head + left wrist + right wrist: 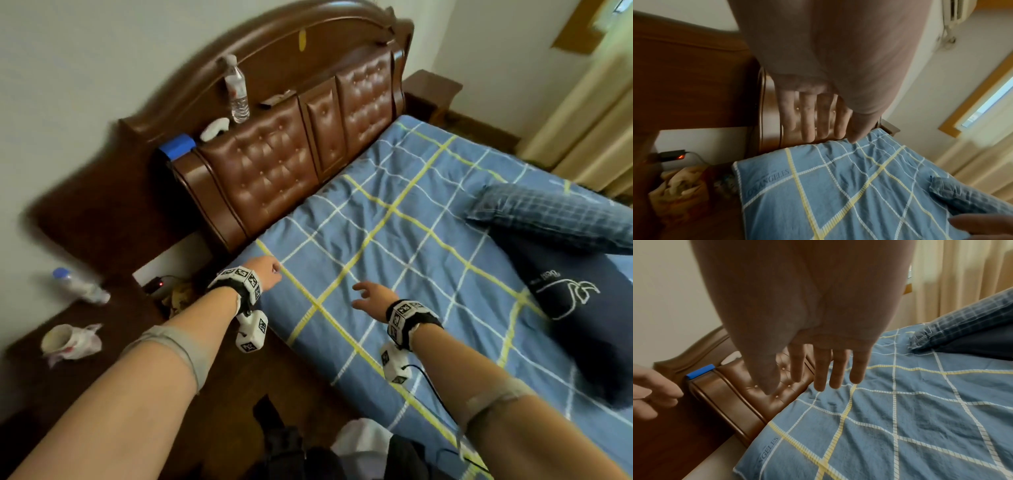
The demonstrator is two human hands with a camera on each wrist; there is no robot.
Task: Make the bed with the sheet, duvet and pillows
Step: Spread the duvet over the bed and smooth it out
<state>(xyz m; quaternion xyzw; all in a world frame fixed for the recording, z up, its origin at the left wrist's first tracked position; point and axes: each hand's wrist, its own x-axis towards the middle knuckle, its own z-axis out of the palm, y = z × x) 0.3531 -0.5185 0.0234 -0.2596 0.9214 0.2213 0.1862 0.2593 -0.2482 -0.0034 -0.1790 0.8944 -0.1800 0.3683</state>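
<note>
I am reaching my left hand, fingers straight and holding nothing, over the sheet at its corner nearest the headboard. My right hand is hovering just right of it, fingers spread, also holding nothing. I judge I am smoothing the sheet; next comes fetching the pillows, lying well right of the headboard, toward the curtains.

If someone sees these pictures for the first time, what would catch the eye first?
Probably the blue checked sheet with yellow and white lines, spread over the whole bed. Next, both hands, left hand and right hand, held open above its near corner by the brown padded headboard. A dark pillow lies at the right.
</note>
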